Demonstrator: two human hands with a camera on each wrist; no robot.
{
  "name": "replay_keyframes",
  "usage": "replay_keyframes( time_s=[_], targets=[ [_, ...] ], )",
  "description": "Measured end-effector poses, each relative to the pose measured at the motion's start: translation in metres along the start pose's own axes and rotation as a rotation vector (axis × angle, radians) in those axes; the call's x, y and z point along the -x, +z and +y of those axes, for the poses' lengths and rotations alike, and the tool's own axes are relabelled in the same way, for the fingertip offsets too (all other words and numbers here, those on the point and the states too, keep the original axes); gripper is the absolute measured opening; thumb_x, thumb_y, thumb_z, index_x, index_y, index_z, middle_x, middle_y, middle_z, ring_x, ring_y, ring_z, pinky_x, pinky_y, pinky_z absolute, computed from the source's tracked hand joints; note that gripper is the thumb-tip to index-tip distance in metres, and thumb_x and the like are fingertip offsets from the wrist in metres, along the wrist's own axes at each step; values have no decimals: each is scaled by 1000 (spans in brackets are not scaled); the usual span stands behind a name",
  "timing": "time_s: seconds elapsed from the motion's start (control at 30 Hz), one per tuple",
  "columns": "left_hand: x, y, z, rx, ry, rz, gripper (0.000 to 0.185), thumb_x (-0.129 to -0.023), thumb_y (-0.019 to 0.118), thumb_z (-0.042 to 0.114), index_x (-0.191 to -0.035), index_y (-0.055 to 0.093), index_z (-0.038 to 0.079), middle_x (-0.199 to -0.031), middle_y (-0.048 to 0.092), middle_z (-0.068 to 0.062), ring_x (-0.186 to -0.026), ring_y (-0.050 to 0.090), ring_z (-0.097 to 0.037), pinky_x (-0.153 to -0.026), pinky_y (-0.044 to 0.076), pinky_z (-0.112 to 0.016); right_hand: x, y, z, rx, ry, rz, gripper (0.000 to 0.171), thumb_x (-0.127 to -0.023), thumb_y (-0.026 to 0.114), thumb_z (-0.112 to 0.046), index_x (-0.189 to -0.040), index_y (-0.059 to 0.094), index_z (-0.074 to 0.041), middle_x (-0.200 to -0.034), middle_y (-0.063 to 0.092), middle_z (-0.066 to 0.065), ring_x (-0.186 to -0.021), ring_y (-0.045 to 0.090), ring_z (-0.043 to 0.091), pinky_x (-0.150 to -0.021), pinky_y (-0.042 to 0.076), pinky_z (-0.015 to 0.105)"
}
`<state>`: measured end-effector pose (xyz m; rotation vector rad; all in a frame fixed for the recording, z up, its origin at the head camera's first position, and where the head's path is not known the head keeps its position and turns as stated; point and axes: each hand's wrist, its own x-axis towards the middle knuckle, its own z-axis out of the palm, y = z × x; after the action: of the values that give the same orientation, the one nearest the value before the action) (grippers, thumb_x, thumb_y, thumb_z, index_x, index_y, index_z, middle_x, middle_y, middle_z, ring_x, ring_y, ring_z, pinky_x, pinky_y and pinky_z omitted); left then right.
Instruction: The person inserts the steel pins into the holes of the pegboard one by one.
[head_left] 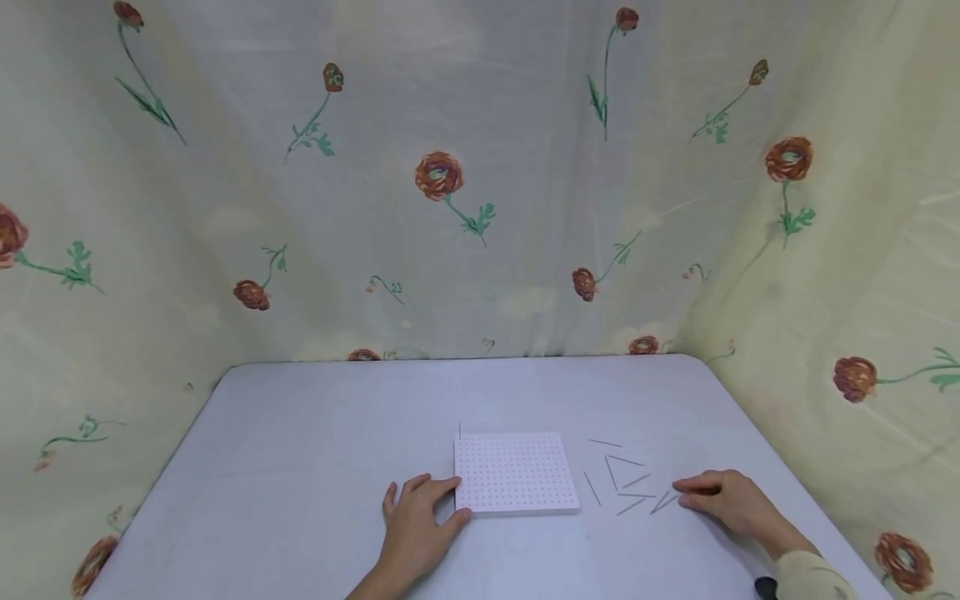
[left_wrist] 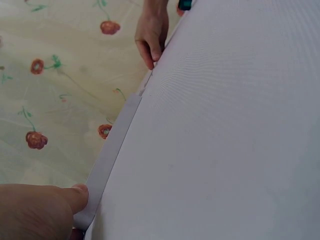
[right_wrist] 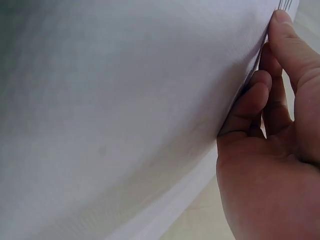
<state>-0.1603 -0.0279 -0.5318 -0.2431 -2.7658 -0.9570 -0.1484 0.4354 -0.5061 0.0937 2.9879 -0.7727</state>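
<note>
A white board (head_left: pixel 516 475) covered in rows of small dots or holes lies flat on the table. One thin dark stick (head_left: pixel 460 431) stands upright at its far left corner. My left hand (head_left: pixel 417 533) holds the board's near left corner, thumb on the front edge and a finger at the left side. In the left wrist view the thumb (left_wrist: pixel 76 197) lies against the board's side (left_wrist: pixel 112 155). To the right of the board, my right hand (head_left: pixel 731 504) is low over the table, thumb and finger slightly apart around the end of a thin stick (head_left: pixel 663 503).
Several more thin grey sticks (head_left: pixel 592 488) lie scattered at different angles between the board and my right hand. The white table (head_left: pixel 315 450) ends at a flowered curtain (head_left: pixel 517 250) behind and on both sides. A dark object (head_left: pixel 765 587) sits by the right wrist.
</note>
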Motion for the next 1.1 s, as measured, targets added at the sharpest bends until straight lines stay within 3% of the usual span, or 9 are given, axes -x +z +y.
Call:
replay_keyframes(
  time_s=[0.13,0.43,0.87,1.1],
  targets=[
    [-1,1,1,3,2,0,44,-73,77,43,-114,67,29,-117,68,5,-124,46,-27,-108,7,-63,1,1,0,-1,-9,3,29,-76,75,-38,-99,75,-19,-104,73,5,-104,63,31,-89,49,47],
    [0,-1,0,-6,-19,4,44,-73,77,43,-113,67,29,-117,67,5,-125,46,-27,-108,7,-63,-1,4,-3,22,-57,33,15,-75,76,-39,-86,76,-29,-88,72,-10,-88,64,12,-76,48,26],
    [-1,1,1,11,-26,-9,45,-72,78,42,-113,68,27,-117,68,4,-125,45,-29,-108,6,-63,-1,7,0,63,-118,87,6,-78,75,-35,-80,71,-31,-80,66,-17,-78,56,-3,-73,47,23],
    [-2,3,-1,5,-15,-6,45,-72,77,43,-113,68,28,-118,68,4,-125,46,-28,-108,6,-63,2,7,-2,69,-204,114,5,-80,73,-27,-80,69,-30,-79,62,-18,-75,51,-8,-72,47,21]
  ],
)
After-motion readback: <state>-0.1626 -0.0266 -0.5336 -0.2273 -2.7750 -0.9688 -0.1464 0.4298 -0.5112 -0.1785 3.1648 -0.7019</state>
